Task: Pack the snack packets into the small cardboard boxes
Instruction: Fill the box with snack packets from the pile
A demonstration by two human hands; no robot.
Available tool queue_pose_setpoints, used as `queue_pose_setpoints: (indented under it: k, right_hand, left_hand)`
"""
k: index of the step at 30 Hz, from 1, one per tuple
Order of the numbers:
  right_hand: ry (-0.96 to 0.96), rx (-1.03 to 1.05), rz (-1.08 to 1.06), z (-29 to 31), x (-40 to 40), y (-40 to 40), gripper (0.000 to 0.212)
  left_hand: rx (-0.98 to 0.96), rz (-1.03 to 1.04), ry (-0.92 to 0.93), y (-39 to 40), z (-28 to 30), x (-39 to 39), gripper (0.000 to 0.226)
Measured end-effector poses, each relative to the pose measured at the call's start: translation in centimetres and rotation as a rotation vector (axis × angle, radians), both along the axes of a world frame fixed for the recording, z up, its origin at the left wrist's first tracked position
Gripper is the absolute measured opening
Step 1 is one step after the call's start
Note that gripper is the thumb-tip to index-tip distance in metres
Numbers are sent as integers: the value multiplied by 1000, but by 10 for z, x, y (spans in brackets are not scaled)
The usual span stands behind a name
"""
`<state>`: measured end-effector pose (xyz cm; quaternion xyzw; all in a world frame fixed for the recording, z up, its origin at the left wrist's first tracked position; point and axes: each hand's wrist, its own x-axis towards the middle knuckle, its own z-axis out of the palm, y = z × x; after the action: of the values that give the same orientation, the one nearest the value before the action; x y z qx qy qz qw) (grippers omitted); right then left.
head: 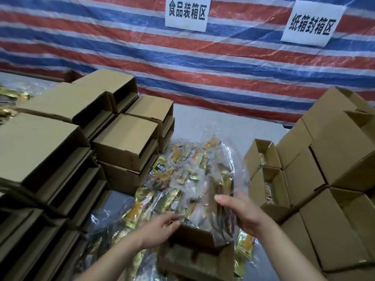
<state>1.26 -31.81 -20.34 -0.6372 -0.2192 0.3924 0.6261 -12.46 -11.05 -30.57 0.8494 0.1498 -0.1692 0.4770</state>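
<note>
Right hand (241,211) grips a bundle of snack packets (221,216) over the open small box (198,250), left hand (162,226) curled on its rim; stacked cartons (60,138) at nine o'clock, filled boxes (324,169) at three, striped tarpaulin (223,63) at twelve.

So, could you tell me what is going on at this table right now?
A person is packing snack packets into a small cardboard box that stands open in front of them. The right hand holds a bunch of packets over the box, while the left hand steadies its near-left edge. More packets lie in a clear plastic bag behind it. Empty boxes are stacked on the left; boxes on the right already hold packets.
</note>
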Motion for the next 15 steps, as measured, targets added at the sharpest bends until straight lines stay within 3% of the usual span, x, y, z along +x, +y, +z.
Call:
queue_pose_setpoints:
  k: [4, 8, 10, 15]
  right_hand:
    - [-106, -237, 131, -11, -19, 7, 81]
    - [-298, -518, 372, -23, -25, 12, 70]
    - [-346, -590, 492, -23, -27, 15, 58]
    - [-531, -731, 746, -38, -29, 30, 63]
  left_hand:
    - [-83, 165, -24, -8, -24, -7, 17]
    - [-141, 215, -65, -9, -31, -9, 16]
    - [-228, 259, -117, -14, -36, -7, 21]
    - [-386, 352, -147, -17, -44, -8, 48]
